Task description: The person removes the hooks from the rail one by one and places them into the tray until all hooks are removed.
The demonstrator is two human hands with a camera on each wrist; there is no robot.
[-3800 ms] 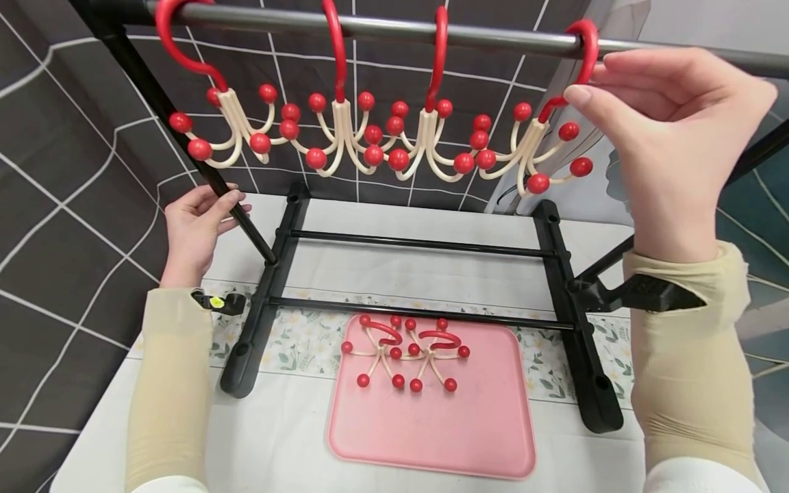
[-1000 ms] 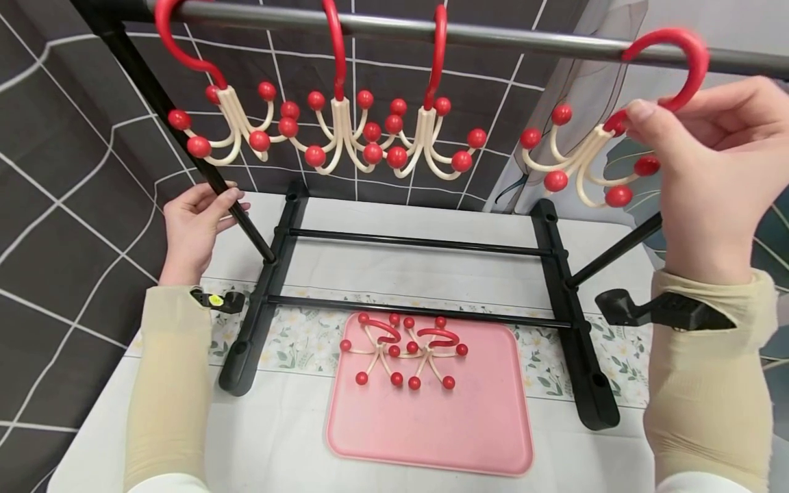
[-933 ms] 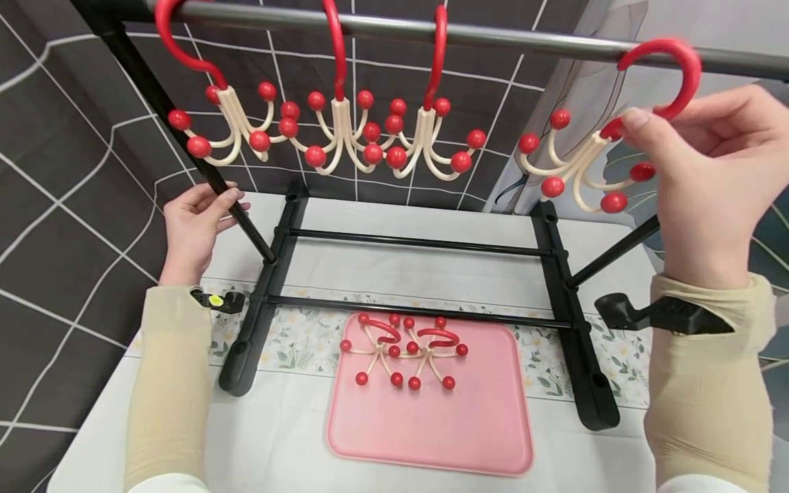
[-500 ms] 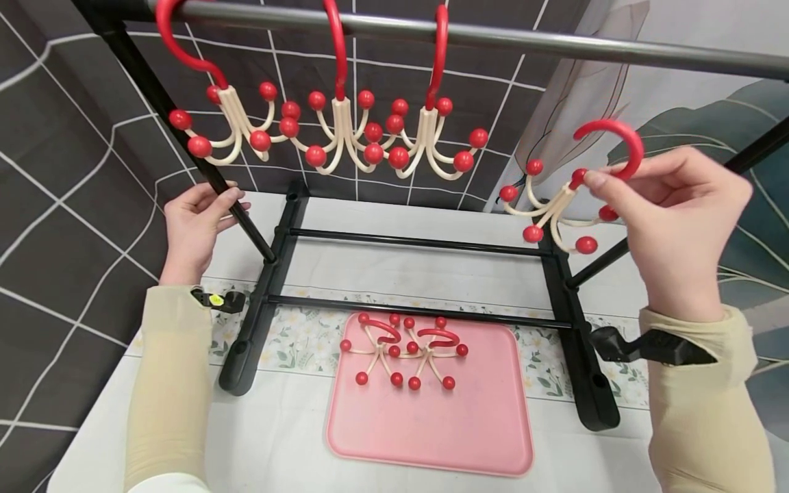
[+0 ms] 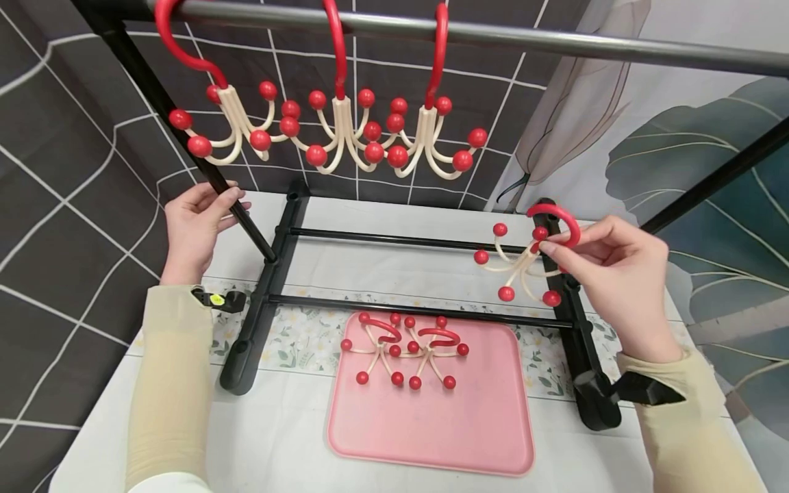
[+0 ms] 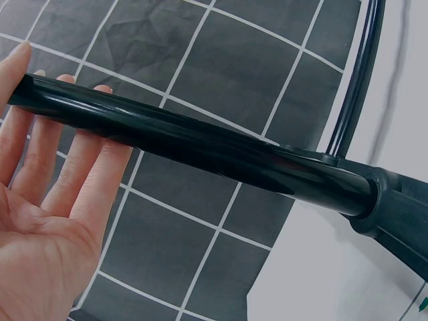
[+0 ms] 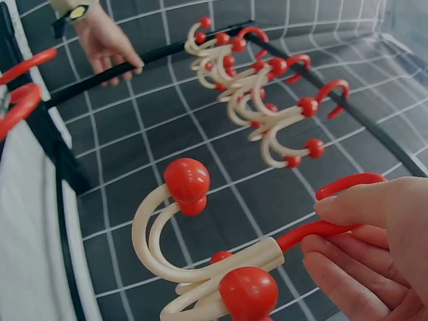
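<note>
My right hand (image 5: pixel 629 281) pinches a multi-hook hanger (image 5: pixel 524 263) by the base of its red hook. The hanger has cream curved arms tipped with red balls and is held tilted, off the rail, above the rack's right foot. In the right wrist view its arms (image 7: pixel 264 254) point away from my fingers. My left hand (image 5: pixel 194 229) holds the rack's slanted black left post (image 6: pixel 194 147), thumb on one side and fingers on the other. Three matching hangers (image 5: pixel 231 123) hang by their hooks from the metal rail (image 5: pixel 493 38).
A pink tray (image 5: pixel 431 431) lies in front of the rack with two more such hangers (image 5: pixel 428 349) on it. Black crossbars (image 5: pixel 419 311) join the rack's feet (image 5: pixel 246 352) low over the white tabletop (image 5: pixel 265 438). The black right post (image 5: pixel 721 171) slants upward beside my right hand.
My right hand has lifted the fourth hanger off the right end of the rail and brought it down and leftward. My left hand has stayed on the post.
</note>
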